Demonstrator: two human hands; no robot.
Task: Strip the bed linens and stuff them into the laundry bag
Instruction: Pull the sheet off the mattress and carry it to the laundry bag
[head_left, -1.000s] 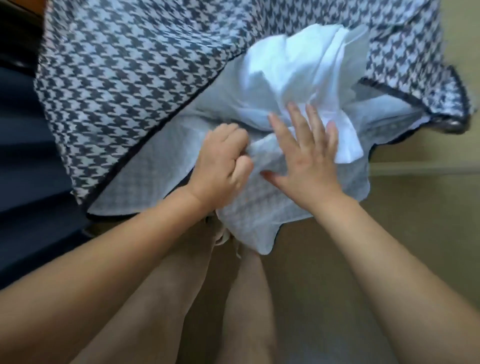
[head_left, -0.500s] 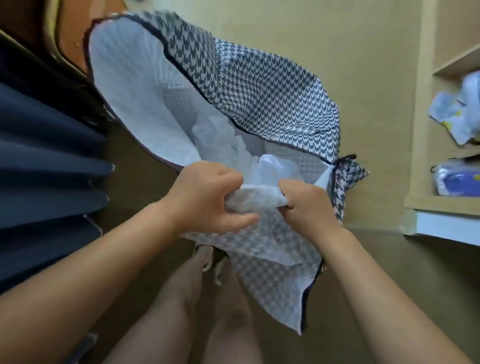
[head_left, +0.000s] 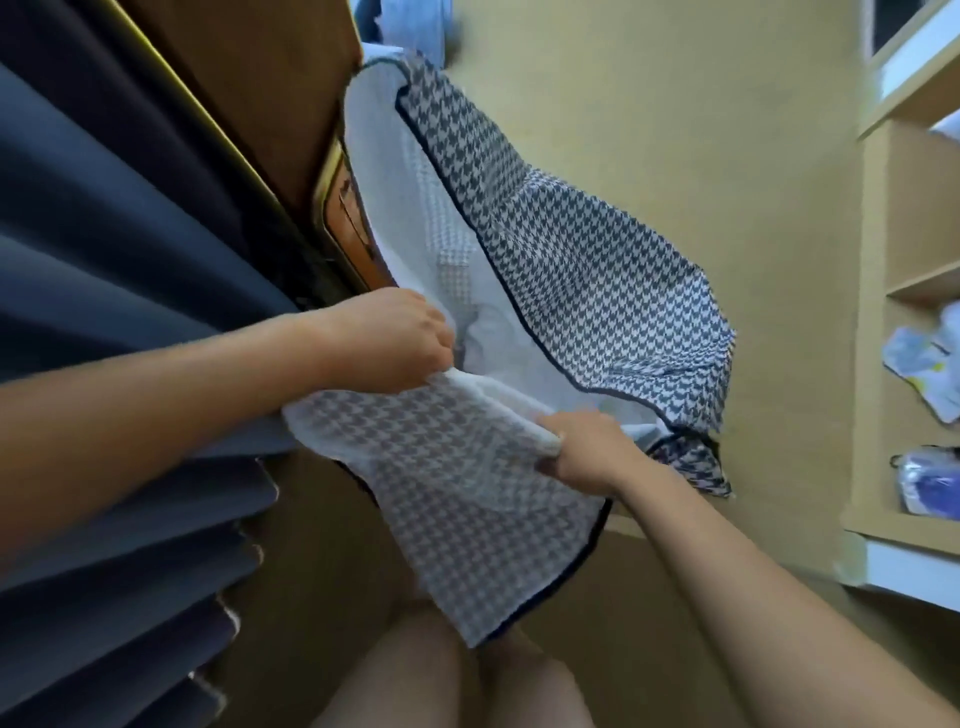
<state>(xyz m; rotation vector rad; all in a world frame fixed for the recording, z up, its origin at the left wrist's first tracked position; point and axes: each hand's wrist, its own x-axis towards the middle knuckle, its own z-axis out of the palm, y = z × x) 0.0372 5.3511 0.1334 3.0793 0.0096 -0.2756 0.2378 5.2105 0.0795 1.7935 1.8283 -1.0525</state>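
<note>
While gripped at its near rim by both hands, hangs open in mid-scene: laundry bag (head_left: 571, 270), houndstooth outside, pale lining inside, far wall slumping to the right. Down in the mouth, white linens (head_left: 485, 332), bunched and mostly below the rim, with only a crumpled patch on view. Probably near the end of the stuffing, judging by the little cloth visible above the opening; no telling about further bedding elsewhere.

Left hand (head_left: 395, 338) clenched on the left end of the rim, fingers curled over the cloth edge. Right hand (head_left: 587, 447) clenched on the rolled rim further right. Between them, near wall folded outward and draped down toward the legs (head_left: 415, 675).

Likely light and thoroughly soft, both bag and linens: no stiffness to hold the mouth open unaided, so liable to collapse wherever let go. Neither slippery nor fragile by the look of it; safe to squeeze and ram down hard. Best taken by a gathered fistful of the bound rim, stiffened a little by dark piping, rather than by the thin wall. For pushing linens deeper: one hand on the rim, the other flat on the bundle.

Left of the bag, wooden panel (head_left: 249, 78) and dark blue curtain (head_left: 104, 270). Beyond, yellow wall (head_left: 649, 104). Far right, shelves (head_left: 872, 312) with a blue packet (head_left: 930, 475). Below, brown floor (head_left: 332, 545).
</note>
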